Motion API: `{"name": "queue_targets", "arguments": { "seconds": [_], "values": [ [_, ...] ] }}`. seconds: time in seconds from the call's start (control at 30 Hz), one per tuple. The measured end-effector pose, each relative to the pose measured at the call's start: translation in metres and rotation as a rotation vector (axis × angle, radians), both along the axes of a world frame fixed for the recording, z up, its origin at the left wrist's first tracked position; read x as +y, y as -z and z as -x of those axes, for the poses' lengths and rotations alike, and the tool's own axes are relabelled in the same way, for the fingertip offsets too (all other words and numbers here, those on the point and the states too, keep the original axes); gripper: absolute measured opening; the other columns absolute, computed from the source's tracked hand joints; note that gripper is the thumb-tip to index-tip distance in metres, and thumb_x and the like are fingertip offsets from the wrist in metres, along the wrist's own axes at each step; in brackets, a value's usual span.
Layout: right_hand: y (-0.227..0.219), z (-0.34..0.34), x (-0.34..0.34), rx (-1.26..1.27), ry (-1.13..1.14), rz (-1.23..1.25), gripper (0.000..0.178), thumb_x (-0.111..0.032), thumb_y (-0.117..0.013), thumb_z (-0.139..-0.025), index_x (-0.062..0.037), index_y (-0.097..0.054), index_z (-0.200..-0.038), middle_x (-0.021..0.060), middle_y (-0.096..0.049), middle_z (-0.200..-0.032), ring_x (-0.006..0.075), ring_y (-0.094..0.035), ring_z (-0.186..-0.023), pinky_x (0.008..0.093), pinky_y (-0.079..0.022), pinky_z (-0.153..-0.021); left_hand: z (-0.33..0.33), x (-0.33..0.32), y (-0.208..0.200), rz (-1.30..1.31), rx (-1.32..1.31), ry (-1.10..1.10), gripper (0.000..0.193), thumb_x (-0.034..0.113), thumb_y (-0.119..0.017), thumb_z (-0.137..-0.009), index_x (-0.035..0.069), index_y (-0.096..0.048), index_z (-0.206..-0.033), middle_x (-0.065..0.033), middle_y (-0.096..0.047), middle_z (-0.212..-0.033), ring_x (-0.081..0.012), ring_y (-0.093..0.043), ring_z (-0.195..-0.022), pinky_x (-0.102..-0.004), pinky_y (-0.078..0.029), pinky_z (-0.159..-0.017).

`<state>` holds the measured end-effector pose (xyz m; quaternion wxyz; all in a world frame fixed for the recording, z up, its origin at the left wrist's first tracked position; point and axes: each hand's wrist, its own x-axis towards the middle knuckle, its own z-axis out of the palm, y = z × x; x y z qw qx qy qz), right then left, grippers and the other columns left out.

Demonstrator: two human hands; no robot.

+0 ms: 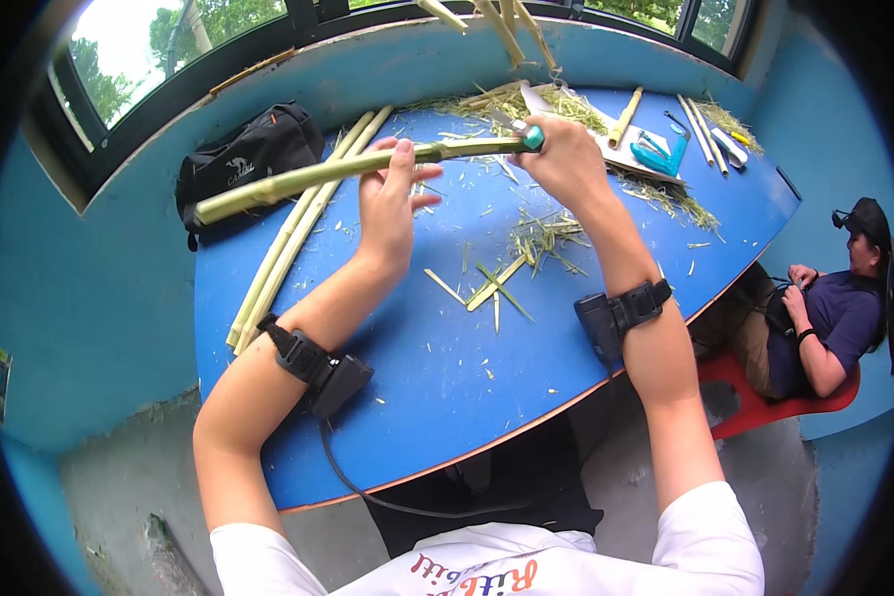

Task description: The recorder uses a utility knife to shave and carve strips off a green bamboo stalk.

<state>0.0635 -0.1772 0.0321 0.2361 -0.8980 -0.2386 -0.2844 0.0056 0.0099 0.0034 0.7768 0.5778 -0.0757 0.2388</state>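
A green jointed bamboo stalk [298, 184] is held slantwise above the table, its thick end to the left and its thin end by my right hand. My left hand [392, 199] supports it between the thumb and loosely spread fingers. In my right hand [566, 159], closed around it, is a teal-handled knife [533, 137]; its grey blade points up and left beside the stalk's thin end. Whether the right fingers also grip the stalk is hidden. Below the hands, split strips [497, 285] and green shavings [546, 238] lie on the blue table [417, 368].
Two long poles [303, 228] lie at the left near a black bag [253, 154]. Farther right are a teal tool [663, 151], thin sticks [702, 134] and more shavings [576, 107]. Canes [502, 30] hang above. A seated person [834, 298] is at the right.
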Motion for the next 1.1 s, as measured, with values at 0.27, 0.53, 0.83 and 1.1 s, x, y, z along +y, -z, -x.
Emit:
{"name": "queue_targets", "arguments": {
  "seconds": [0.27,0.53,0.83,1.1],
  "values": [
    [0.007,-0.018,-0.01,0.013,0.123,-0.277,0.013,-0.014,-0.066,-0.065,-0.009,-0.063,-0.077,0.0138,-0.062,-0.069,0.0321,-0.06,-0.069,0.0406,-0.046,-0.061,0.013,-0.001,0.004,-0.292,0.044,0.206,0.034,0.034,-0.042,-0.091,0.003,-0.054,-0.083,-0.0025,-0.055,-0.071,-0.0075,-0.051,-0.062,-0.0199,-0.037,-0.049],
    [0.005,-0.019,-0.017,-0.109,0.192,-0.298,0.013,-0.015,-0.068,-0.065,-0.0083,-0.063,-0.074,0.0139,-0.061,-0.067,0.0326,-0.06,-0.067,0.0417,-0.045,-0.059,0.024,-0.005,-0.028,-0.755,-0.588,-0.314,0.02,0.005,-0.061,-0.072,0.008,-0.055,-0.091,-0.0043,-0.052,-0.084,-0.0146,-0.047,-0.065,-0.0255,-0.039,-0.056],
    [0.003,-0.017,-0.01,0.072,0.052,-0.204,0.016,-0.01,-0.062,-0.067,-0.0101,-0.065,-0.083,0.0131,-0.062,-0.069,0.0298,-0.06,-0.069,0.0378,-0.046,-0.063,0.011,0.031,-0.039,-1.562,0.016,-0.152,0.034,0.033,-0.056,-0.083,0.003,-0.051,-0.098,-0.0142,-0.056,-0.073,-0.0296,-0.054,-0.07,-0.0389,-0.042,-0.065],
    [-0.005,-0.007,0.002,-0.031,0.03,-0.539,0.028,-0.011,-0.058,-0.073,-0.0072,-0.055,-0.101,0.0135,-0.06,-0.071,0.0273,-0.06,-0.066,0.0366,-0.045,-0.063,0.021,0.017,-0.044,-0.381,0.667,0.827,0.027,0.039,-0.041,-0.092,0.012,-0.045,-0.088,0.007,-0.03,-0.054,-0.0004,-0.031,-0.044,-0.016,-0.023,-0.038]
  ]
}}
